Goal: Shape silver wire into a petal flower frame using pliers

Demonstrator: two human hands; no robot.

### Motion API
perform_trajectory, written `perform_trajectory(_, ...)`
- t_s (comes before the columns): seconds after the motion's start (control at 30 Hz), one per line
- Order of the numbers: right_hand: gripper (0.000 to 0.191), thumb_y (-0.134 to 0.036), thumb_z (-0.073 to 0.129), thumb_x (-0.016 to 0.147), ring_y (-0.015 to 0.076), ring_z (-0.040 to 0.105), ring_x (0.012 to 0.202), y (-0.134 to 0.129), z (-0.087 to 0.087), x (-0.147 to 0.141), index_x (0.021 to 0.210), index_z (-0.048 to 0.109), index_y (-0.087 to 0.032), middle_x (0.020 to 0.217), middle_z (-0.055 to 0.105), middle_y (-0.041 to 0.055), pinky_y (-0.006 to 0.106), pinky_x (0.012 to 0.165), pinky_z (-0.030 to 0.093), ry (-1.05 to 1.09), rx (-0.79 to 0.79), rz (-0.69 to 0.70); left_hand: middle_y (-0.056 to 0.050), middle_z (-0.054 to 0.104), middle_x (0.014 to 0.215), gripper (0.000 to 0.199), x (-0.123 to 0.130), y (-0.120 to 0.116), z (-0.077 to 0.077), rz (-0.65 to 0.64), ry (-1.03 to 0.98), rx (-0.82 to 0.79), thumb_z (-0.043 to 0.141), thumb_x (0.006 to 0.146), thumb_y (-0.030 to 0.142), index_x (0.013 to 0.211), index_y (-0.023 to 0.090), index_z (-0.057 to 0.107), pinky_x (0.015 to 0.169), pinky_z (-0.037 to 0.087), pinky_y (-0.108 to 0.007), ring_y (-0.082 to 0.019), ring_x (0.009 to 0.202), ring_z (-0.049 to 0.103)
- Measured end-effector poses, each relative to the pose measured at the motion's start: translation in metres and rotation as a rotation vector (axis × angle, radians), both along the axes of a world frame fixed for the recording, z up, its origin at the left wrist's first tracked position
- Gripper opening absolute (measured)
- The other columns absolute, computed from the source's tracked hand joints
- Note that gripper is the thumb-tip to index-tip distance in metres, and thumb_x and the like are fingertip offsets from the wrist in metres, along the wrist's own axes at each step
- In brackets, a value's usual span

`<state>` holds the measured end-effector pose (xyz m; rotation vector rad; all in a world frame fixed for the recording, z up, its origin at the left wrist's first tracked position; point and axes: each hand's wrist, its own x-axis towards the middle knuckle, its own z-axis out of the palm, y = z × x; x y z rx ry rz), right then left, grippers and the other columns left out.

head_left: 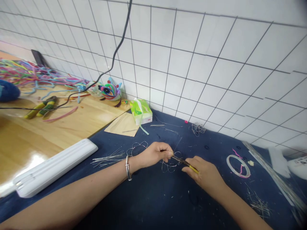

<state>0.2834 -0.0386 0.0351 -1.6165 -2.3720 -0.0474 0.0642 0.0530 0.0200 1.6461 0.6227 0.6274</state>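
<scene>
Over the blue table [153, 198], wire [177, 164] is pinched by the left hand [158, 153] — pliers [184, 162] are held by the right hand [203, 172].

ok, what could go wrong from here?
1. Pinch: the left hand has its fingertips close to the tip of the pliers in the right hand; a slip might nip them.
2. Bent work: the thin wire loops by the hands could snag or deform.
3. Pricks: loose wire lengths lie near the left forearm, which might brush them.
</scene>
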Motion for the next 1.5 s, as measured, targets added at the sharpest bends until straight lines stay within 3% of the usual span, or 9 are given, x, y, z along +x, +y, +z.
perform_trajectory(0.27,0.033,-0.048,0.041,0.086,0.0121,0.056,0.064,0.001,0.0,0.003,0.1,0.06,-0.026,0.075,0.057,0.001,0.022,0.056,0.041,0.035,-0.048,-0.039,-0.003,0.061,0.075,0.02,-0.001,0.002,0.001,-0.076,-0.036,-0.02,0.05,0.082,0.029,0.09,0.014,0.061,0.066,0.046,-0.026,-0.011,0.066,0.057)
perform_trajectory(0.73,0.03,-0.043,0.048,0.084,0.0154,0.05,0.069,-0.002,-0.003,-0.001,0.098,0.059,-0.02,0.073,0.054,0.0049,0.024,0.055,0.032,-0.244,0.263,-0.033,-0.003,0.063,0.076,0.019,0.002,0.003,-0.005,-0.035,-0.031,-0.125,0.054,0.08,0.029,0.09,0.014,0.062,0.067,0.047,-0.027,-0.011,0.067,0.059)
perform_trajectory(1.1,0.033,-0.043,0.049,0.082,0.0184,0.047,0.071,0.0,0.002,-0.001,0.1,0.059,-0.018,0.077,0.054,0.0078,0.03,0.063,0.037,-0.243,0.274,-0.003,-0.005,0.063,0.079,0.02,0.003,0.004,-0.009,0.022,-0.075,-0.298,0.057,0.077,0.031,0.086,0.013,0.059,0.063,0.049,-0.027,-0.013,0.066,0.061)
perform_trajectory(1.23,0.029,-0.041,0.05,0.082,0.018,0.052,0.077,0.004,0.0,0.003,0.096,0.059,-0.018,0.082,0.057,0.0072,0.03,0.069,0.042,0.066,0.203,-0.025,-0.006,0.064,0.081,0.019,0.001,0.005,-0.009,0.033,-0.064,-0.35,0.058,0.076,0.029,0.086,0.013,0.06,0.063,0.048,-0.026,-0.012,0.065,0.061)
perform_trajectory(1.37,0.03,-0.042,0.055,0.076,0.0159,0.056,0.072,0.007,0.003,-0.003,0.097,0.056,-0.02,0.086,0.061,0.0038,0.029,0.065,0.047,0.598,-0.087,-0.218,-0.006,0.064,0.08,0.017,0.005,-0.002,-0.008,-0.048,-0.042,-0.422,0.058,0.075,0.027,0.086,0.013,0.061,0.06,0.048,-0.025,-0.012,0.063,0.061)
perform_trajectory(1.5,0.033,-0.037,0.061,0.071,0.0164,0.057,0.076,0.01,0.011,-0.02,0.097,0.054,-0.018,0.087,0.059,0.0041,0.029,0.068,0.047,0.97,-0.312,-0.244,-0.006,0.065,0.08,0.015,0.01,-0.013,-0.005,-0.138,-0.031,-0.485,0.058,0.075,0.024,0.086,0.014,0.062,0.061,0.048,-0.025,-0.012,0.063,0.061)
